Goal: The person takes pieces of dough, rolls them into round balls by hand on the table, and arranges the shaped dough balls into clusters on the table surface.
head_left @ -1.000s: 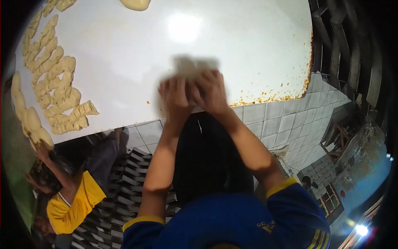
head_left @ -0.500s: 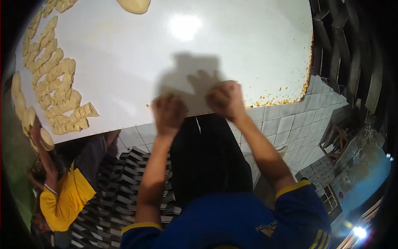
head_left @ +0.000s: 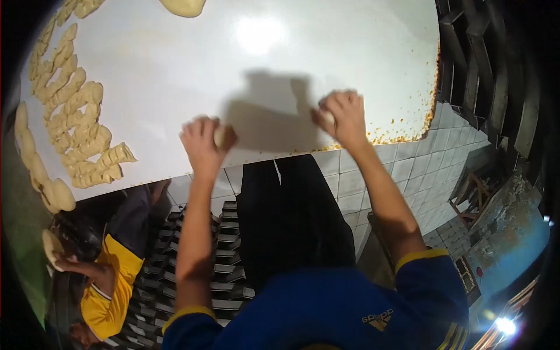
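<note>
The left hand (head_left: pixel 201 142) is curled round a dough lump (head_left: pixel 220 137). The right hand (head_left: pixel 346 118) curls round another lump (head_left: pixel 328 118), near the table (head_left: pixel 163 64) edge

Brand name "adidas" (head_left: pixel 377 319) on the front of the blue shirt (head_left: pixel 303 306)

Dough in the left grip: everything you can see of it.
The dough is a small, pale cream piece, matte and soft-looking, with a rounded outline where it shows at the thumb side of the left grip. The curled hand wraps it and hides the rest, so its full length and shape cannot be told. It is over the near part of the white table, just in from the front edge; whether it touches the surface is unclear.
</note>
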